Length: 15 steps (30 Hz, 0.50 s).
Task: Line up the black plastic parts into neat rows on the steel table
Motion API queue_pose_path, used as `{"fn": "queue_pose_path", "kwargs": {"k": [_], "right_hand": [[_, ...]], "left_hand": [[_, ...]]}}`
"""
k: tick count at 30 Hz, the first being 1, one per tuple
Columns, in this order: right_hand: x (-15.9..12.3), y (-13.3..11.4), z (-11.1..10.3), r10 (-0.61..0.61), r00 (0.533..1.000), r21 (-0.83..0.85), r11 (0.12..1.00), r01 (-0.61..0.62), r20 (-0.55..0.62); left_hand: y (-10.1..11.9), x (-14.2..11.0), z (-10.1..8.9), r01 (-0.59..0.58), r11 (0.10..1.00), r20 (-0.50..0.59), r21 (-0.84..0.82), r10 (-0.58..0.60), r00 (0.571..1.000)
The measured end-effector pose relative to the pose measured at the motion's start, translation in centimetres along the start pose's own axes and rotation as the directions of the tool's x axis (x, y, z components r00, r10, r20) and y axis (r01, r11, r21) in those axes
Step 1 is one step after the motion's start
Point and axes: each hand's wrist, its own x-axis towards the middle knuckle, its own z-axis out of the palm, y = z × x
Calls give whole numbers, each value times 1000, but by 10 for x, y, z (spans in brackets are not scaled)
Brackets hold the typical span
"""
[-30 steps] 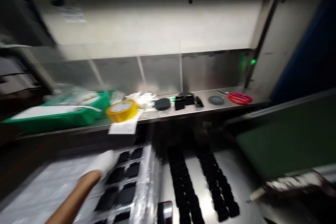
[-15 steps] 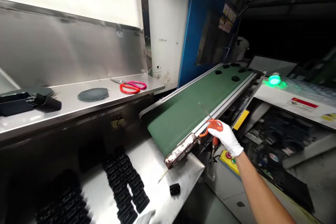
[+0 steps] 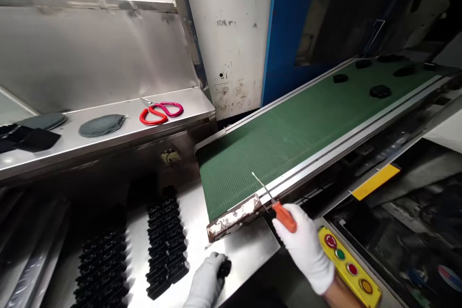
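R gloved hand (image 3: 305,250) closed on orange-handled screwdriver (image 3: 285,217), shaft pointing up-left over green conveyor belt (image 3: 288,149), no readable marks; L gloved hand (image 3: 205,281) gripping black moulded part (image 3: 224,267) on steel worktop (image 3: 245,250).

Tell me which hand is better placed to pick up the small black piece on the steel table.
Left, probably: the left hand is touching the black piece, while the right hand grips an orange-handled pick.

Factory production floor, by the look of it: a green conveyor belt (image 3: 288,149) in a steel frame runs off the edge of a stainless steel surface (image 3: 245,250) set with rows of black moulded parts (image 3: 166,245), beside a yellow push-button control box (image 3: 348,264) and a stainless steel shelf (image 3: 191,106).
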Motion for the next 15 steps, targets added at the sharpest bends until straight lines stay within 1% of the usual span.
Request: {"fn": "queue_pose_path", "kwargs": {"k": [2, 3, 4, 5, 7, 8, 9, 10, 11, 12, 13, 14, 15], "right_hand": [[4, 22, 25, -57, 997, -39, 998, 55, -46], [5, 33, 36, -69, 995, -30, 997, 67, -72], [4, 44, 45, -68, 994, -13, 998, 67, -85], [2, 53, 51, -60, 994, 5, 998, 61, -94], [-8, 61, 51, -39, 990, 33, 998, 44, -137], [-15, 59, 47, -31, 982, 52, 998, 41, -186], [-23, 53, 40, -21, 968, 81, 996, 42, -251], [-32, 42, 32, -4, 954, 126, 991, 44, -299], [-40, 28, 24, 27, 954, 193, 981, 33, -299], [-49, 11, 17, 67, 971, 279, 960, -1, -227], [-57, -8, 12, 110, 992, 371, 925, -81, -57], [-63, -28, 9, 144, 973, 447, 869, -210, 178], [-69, -49, 8, 159, 889, 481, 793, -374, 428]], "left_hand": [[6, -14, 4, 26, 994, -34, -105, -29, 999], [10, -22, 5, 40, 979, -45, -199, -50, 998], [15, -33, 4, 49, 945, -51, -325, -69, 996], [20, -44, 2, 48, 882, -59, -469, -86, 995], [33, -69, -6, 22, 687, -85, -726, -121, 989], [40, -82, -12, 2, 599, -101, -801, -139, 985], [48, -95, -18, -16, 551, -121, -834, -154, 981], [57, -107, -24, -37, 529, -147, -848, -167, 975], [66, -117, -30, -65, 524, -182, -849, -174, 968], [75, -126, -37, -97, 536, -225, -839, -178, 958], [82, -134, -43, -129, 558, -272, -820, -181, 945], [89, -141, -50, -157, 581, -315, -799, -182, 932], [93, -147, -55, -175, 603, -346, -778, -178, 921]]}}
